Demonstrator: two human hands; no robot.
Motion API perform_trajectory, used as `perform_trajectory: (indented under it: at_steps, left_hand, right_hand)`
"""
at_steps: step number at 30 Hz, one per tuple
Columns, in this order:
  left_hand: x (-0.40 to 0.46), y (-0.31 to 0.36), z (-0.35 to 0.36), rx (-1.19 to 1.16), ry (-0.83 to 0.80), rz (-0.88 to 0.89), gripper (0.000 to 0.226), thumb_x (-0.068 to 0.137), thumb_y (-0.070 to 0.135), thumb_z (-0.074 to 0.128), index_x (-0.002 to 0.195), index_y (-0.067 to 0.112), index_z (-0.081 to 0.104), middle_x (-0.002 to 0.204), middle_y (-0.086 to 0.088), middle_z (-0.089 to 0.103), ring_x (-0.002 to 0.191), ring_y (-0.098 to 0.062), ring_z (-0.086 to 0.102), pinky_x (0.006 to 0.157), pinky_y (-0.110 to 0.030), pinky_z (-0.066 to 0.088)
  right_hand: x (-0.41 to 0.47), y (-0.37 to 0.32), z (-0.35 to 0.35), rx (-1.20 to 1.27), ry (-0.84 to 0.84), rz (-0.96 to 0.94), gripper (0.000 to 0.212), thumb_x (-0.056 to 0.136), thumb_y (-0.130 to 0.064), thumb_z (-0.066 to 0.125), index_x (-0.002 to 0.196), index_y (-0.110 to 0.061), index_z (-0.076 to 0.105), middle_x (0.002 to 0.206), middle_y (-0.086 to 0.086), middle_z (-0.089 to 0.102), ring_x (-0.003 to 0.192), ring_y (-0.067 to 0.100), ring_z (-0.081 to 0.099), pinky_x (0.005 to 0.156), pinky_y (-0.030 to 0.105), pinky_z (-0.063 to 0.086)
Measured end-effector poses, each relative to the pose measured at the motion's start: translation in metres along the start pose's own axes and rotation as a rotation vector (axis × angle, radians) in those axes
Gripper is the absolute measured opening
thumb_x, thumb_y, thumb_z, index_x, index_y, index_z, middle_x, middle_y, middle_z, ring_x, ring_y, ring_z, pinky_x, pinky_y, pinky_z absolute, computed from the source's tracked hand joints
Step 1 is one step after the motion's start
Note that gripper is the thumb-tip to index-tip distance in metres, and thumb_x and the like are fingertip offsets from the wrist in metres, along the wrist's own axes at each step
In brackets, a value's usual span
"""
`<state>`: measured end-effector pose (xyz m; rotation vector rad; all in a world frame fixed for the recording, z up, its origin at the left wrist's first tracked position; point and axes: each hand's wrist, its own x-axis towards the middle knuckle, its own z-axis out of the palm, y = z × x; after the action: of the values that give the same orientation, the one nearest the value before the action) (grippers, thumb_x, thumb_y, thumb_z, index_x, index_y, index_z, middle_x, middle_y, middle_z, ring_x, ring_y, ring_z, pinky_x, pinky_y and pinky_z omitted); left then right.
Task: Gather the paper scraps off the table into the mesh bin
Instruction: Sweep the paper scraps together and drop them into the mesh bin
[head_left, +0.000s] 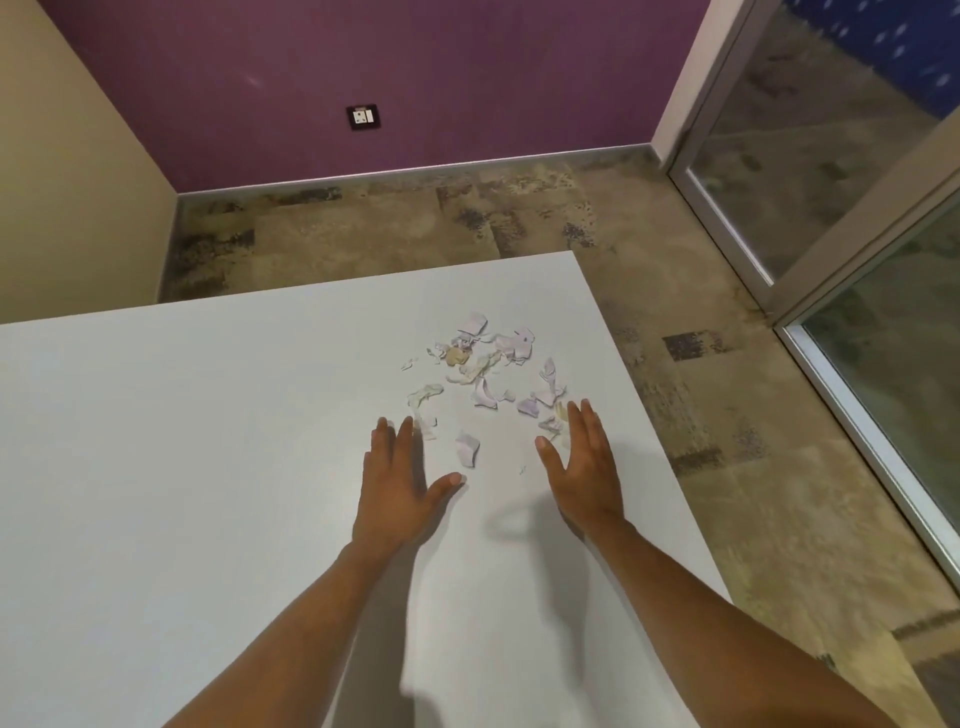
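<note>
Both hands are out flat over the white table (182, 467), fingers straight and close together, nothing held in either. The left hand (397, 483) lies palm down, its fingertips (404, 427) touching or just short of a small pale scrap; I cannot tell which. The right hand (582, 462) is tipped up on its little-finger edge like a blade, thumb spread inward, with a few torn bits right beside its fingertips (579, 410).

Now the paper scraps (488, 369): they lie ahead of both sets of fingers, away from the person, a loose scatter stretching toward the table's far right corner. One lone scrap (466, 449) sits between the two hands, nearer than the rest. The hands bracket the near end of the spread, left and right.

The right hand looks the closer one to the bulk of the litter. My read: the move wants both palms to close inward and sweep the pieces into a heap.

No mesh bin in sight anywhere, only patterned carpet (415, 223) beyond the table edge.
</note>
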<state>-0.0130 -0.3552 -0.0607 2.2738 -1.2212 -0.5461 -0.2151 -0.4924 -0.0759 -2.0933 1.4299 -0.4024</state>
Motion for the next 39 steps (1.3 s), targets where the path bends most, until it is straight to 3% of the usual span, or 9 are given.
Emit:
perform_trajectory:
  at_steps: [5, 9, 13, 16, 20, 26, 30, 35, 39]
  left_hand:
    - [0.049, -0.002, 0.007, -0.061, 0.074, 0.005, 0.107, 0.075, 0.080, 0.038, 0.151, 0.008, 0.019, 0.160, -0.012, 0.014, 0.150, -0.019, 0.001, 0.120, -0.044, 0.013]
    - [0.085, -0.003, 0.010, -0.044, 0.104, -0.016, 0.093, 0.086, 0.069, 0.045, 0.151, 0.008, 0.020, 0.160, -0.010, 0.016, 0.150, -0.021, 0.005, 0.121, -0.044, 0.011]
    - [0.098, -0.001, 0.016, 0.118, -0.025, 0.177, 0.080, 0.091, 0.064, 0.036, 0.149, 0.010, 0.029, 0.158, -0.009, 0.026, 0.148, -0.025, 0.013, 0.120, -0.045, 0.013]
    - [0.103, -0.001, 0.016, -0.056, -0.069, 0.289, 0.072, 0.095, 0.059, 0.039, 0.152, 0.018, 0.026, 0.161, 0.003, 0.019, 0.150, -0.010, 0.002, 0.122, -0.034, 0.007]
    - [0.141, 0.004, 0.002, -0.034, 0.069, 0.263, 0.066, 0.095, 0.055, 0.045, 0.148, 0.017, 0.036, 0.159, 0.001, 0.025, 0.150, -0.014, 0.009, 0.120, -0.036, 0.014]
    - [0.200, 0.017, 0.002, 0.064, -0.213, 0.195, 0.080, 0.085, 0.074, 0.039, 0.151, 0.036, 0.017, 0.163, 0.004, 0.004, 0.150, -0.024, 0.001, 0.119, -0.049, 0.007]
    - [0.202, 0.024, 0.014, 0.279, -0.362, 0.306, 0.093, 0.075, 0.086, 0.034, 0.151, 0.044, 0.002, 0.163, 0.006, -0.005, 0.150, -0.026, -0.006, 0.118, -0.057, -0.008]
    - [0.183, 0.020, 0.009, 0.297, -0.470, 0.459, 0.099, 0.070, 0.085, 0.048, 0.150, 0.039, 0.014, 0.163, 0.005, 0.005, 0.151, -0.020, 0.000, 0.119, -0.053, -0.006]
    - [0.165, 0.017, 0.001, 0.285, -0.549, 0.466, 0.098, 0.071, 0.075, 0.062, 0.150, 0.035, 0.020, 0.162, 0.006, 0.011, 0.150, -0.017, 0.003, 0.121, -0.049, -0.001]
  right_hand:
    - [0.045, 0.005, 0.017, -0.132, -0.057, -0.046, 0.076, 0.095, -0.062, 0.024, 0.155, -0.018, 0.008, 0.164, 0.001, 0.004, 0.150, 0.016, 0.003, 0.122, 0.035, 0.000]
    - [0.061, 0.004, 0.021, -0.212, -0.080, -0.155, 0.078, 0.094, -0.066, 0.014, 0.155, -0.020, -0.002, 0.164, 0.000, 0.001, 0.150, 0.014, 0.001, 0.122, 0.037, -0.004]
    - [0.059, 0.006, 0.018, -0.191, -0.195, -0.384, 0.076, 0.093, -0.069, 0.015, 0.154, -0.027, -0.001, 0.163, -0.011, 0.001, 0.149, 0.003, -0.001, 0.122, 0.030, -0.001]
    - [0.073, 0.007, 0.011, -0.007, -0.156, -0.305, 0.076, 0.090, -0.073, 0.025, 0.153, -0.034, 0.005, 0.162, -0.015, 0.007, 0.147, -0.001, 0.004, 0.118, 0.024, 0.011]
    - [0.116, -0.001, 0.011, 0.009, -0.080, -0.158, 0.081, 0.085, -0.079, 0.026, 0.151, -0.034, 0.014, 0.162, -0.010, 0.010, 0.148, 0.013, 0.017, 0.115, 0.038, 0.023]
    - [0.162, -0.021, 0.018, -0.152, -0.214, -0.280, 0.078, 0.089, -0.068, 0.035, 0.151, -0.021, 0.028, 0.162, 0.002, 0.018, 0.148, 0.023, 0.020, 0.120, 0.045, 0.016]
    - [0.161, -0.022, 0.019, -0.229, -0.268, -0.404, 0.064, 0.096, -0.053, 0.040, 0.151, -0.020, 0.031, 0.161, 0.004, 0.022, 0.149, 0.024, 0.018, 0.121, 0.048, 0.013]
    - [0.140, -0.026, 0.017, -0.260, -0.357, -0.425, 0.059, 0.098, -0.047, 0.042, 0.150, -0.022, 0.032, 0.160, 0.002, 0.023, 0.149, 0.022, 0.016, 0.122, 0.046, 0.012]
    - [0.122, -0.029, 0.007, -0.274, -0.454, -0.431, 0.070, 0.091, -0.055, 0.052, 0.150, -0.025, 0.032, 0.161, 0.001, 0.021, 0.150, 0.022, 0.014, 0.120, 0.045, 0.019]
